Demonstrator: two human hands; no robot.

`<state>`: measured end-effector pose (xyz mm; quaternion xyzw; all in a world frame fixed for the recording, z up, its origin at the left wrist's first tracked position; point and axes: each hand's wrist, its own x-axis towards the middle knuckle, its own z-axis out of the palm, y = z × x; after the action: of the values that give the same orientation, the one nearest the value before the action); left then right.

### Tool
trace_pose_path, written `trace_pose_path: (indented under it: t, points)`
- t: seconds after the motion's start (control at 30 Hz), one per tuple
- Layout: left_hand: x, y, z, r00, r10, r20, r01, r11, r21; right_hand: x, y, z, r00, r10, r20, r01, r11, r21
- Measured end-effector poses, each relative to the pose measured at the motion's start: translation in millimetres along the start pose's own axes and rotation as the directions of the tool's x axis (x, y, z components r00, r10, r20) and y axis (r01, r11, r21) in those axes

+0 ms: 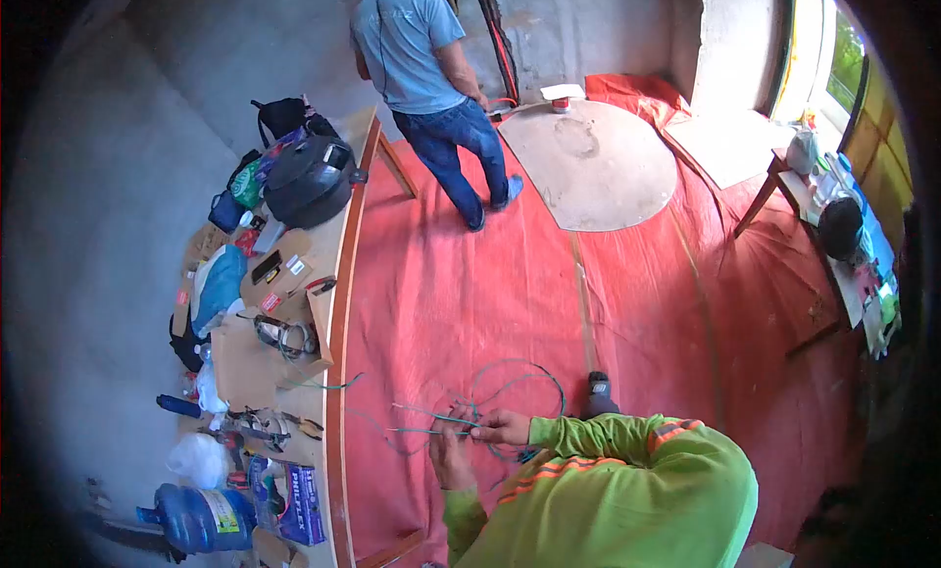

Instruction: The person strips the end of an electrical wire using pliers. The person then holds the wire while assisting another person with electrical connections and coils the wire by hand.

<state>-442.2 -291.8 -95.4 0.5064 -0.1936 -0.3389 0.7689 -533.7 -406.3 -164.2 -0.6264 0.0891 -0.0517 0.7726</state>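
Note:
Both my hands are close together over the red-covered floor, beside the long table. My left hand point(451, 455) is closed on thin green electrical wire point(421, 411), its fingers partly hidden by blur and small size. My right hand point(502, 428) pinches the same wire just to the right, its fingers nearly touching my left hand. Two wire ends stick out leftward from my hands toward the table. The rest of the wire hangs in loose loops point(561, 382) above and behind my right hand.
The long table point(338, 343) carries an open cardboard box point(294, 357), pliers point(310, 427), a black bag point(304, 181) and a blue water jug point(201, 519). Another person point(417, 68) stands near a rounded board point(598, 166). A cluttered small table point(833, 225) stands at right.

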Motion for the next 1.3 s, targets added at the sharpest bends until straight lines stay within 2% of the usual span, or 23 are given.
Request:
trace_pose_path:
  t: [0.03,0.07,0.13,0.2,0.23,0.33,0.4,0.43,0.5,0.53,0.63,0.7,0.73,0.8,0.83,0.87,0.97,1.0,1.1,1.13,1.23,1.3]
  points:
    - [-2.2,8.0,6.2,0.999,0.026,-0.025,-0.022,0.987,0.162,0.1,2.0,-0.5,0.999,-0.032,-0.002,0.032,0.999,-0.035]
    - [-3.2,15.7,13.0,0.997,0.058,-0.044,-0.04,0.947,0.319,0.0,3.2,-1.8,1.0,0.003,0.008,-0.002,1.0,-0.01]
    - [3.7,12.4,22.1,0.995,0.061,-0.078,-0.026,0.918,0.395,0.0,-2.6,-11.3,0.997,0.067,0.028,-0.068,0.997,0.035]
    - [11.5,-2.7,27.4,0.993,-0.008,-0.114,0.036,0.969,0.245,-5.3,-15.1,-28.8,1.0,0.028,0.005,-0.027,0.989,-0.145]
    - [16.0,-8.2,36.8,0.997,-0.01,-0.08,0.032,0.959,0.282,-10.0,-20.5,-40.5,1.0,0.008,-0.006,-0.01,0.972,-0.235]
    - [31.0,-32.1,78.9,1.0,-0.007,-0.028,0.016,0.94,0.342,-18.6,-3.3,-90.1,0.982,-0.185,0.043,0.189,0.923,-0.335]
    - [43.3,-58.8,112.7,0.998,0.01,-0.059,0.01,0.945,0.327,-17.3,35.7,-129.7,0.984,-0.176,0.011,0.167,0.91,-0.381]
    - [50.5,-67.8,132.3,0.998,0.02,-0.065,0.01,0.899,0.437,-21.9,38.8,-149.4,0.985,-0.172,-0.006,0.155,0.902,-0.402]
    - [64.5,-84.9,174.0,0.996,0.041,-0.075,0.016,0.771,0.637,-37.5,38.6,-196.3,1.0,-0.022,-0.011,0.017,0.936,-0.353]
    - [74.1,-93.0,196.6,0.999,0.029,-0.03,-0.003,0.76,0.65,-45.5,32.2,-219.6,0.999,0.051,-0.01,-0.052,0.943,-0.329]
    - [100.6,-105.5,263.2,0.996,-0.036,0.085,-0.03,0.744,0.667,-64.3,27.8,-273.7,0.948,-0.291,-0.127,0.258,0.94,-0.224]
    - [116.9,-111.1,308.5,0.984,-0.103,0.147,-0.014,0.773,0.634,-83.3,18.1,-312.2,0.957,-0.218,-0.189,0.182,0.964,-0.192]
    - [127.3,-130.0,330.8,0.973,-0.103,0.207,-0.066,0.734,0.676,-104.2,8.3,-339.1,0.964,-0.166,-0.208,0.131,0.976,-0.173]
    - [151.4,-153.9,345.0,0.936,-0.117,0.332,-0.188,0.632,0.752,-125.6,-10.7,-364.0,0.926,-0.228,-0.301,0.186,0.969,-0.163]
    - [155.4,-161.6,356.6,0.929,-0.135,0.345,-0.169,0.674,0.719,-133.1,-15.7,-374.2,0.901,-0.259,-0.347,0.214,0.963,-0.162]
    - [158.9,-166.3,374.1,0.921,-0.151,0.358,-0.148,0.717,0.682,-137.2,-17.8,-384.0,0.875,-0.287,-0.39,0.277,0.957,-0.083]
    - [173.1,-179.1,412.8,0.9,-0.187,0.394,-0.105,0.784,0.612,-159.4,-46.1,-415.7,0.833,-0.302,-0.464,0.287,0.952,-0.104]
    - [179.3,-183.8,424.1,0.892,-0.193,0.408,-0.099,0.799,0.593,-164.2,-48.8,-429.6,0.868,-0.158,-0.47,0.117,0.986,-0.116]
    - [200.0,-203.8,450.4,0.853,-0.214,0.476,-0.109,0.819,0.563,-176.8,-61.8,-458.6,0.821,-0.227,-0.524,0.133,0.969,-0.21]
    - [207.9,-210.7,459.2,0.845,-0.222,0.486,-0.12,0.808,0.577,-180.8,-62.1,-471.1,0.856,-0.151,-0.494,0.063,0.98,-0.19]
    - [225.4,-221.2,487.7,0.823,-0.284,0.492,-0.01,0.859,0.512,-189.7,-80.8,-493.8,0.824,-0.053,-0.565,-0.04,0.988,-0.151]
    - [243.3,-239.2,499.7,0.807,-0.291,0.514,0.014,0.88,0.475,-186.3,-68.8,-520.4,0.837,-0.061,-0.543,0.007,0.995,-0.1]
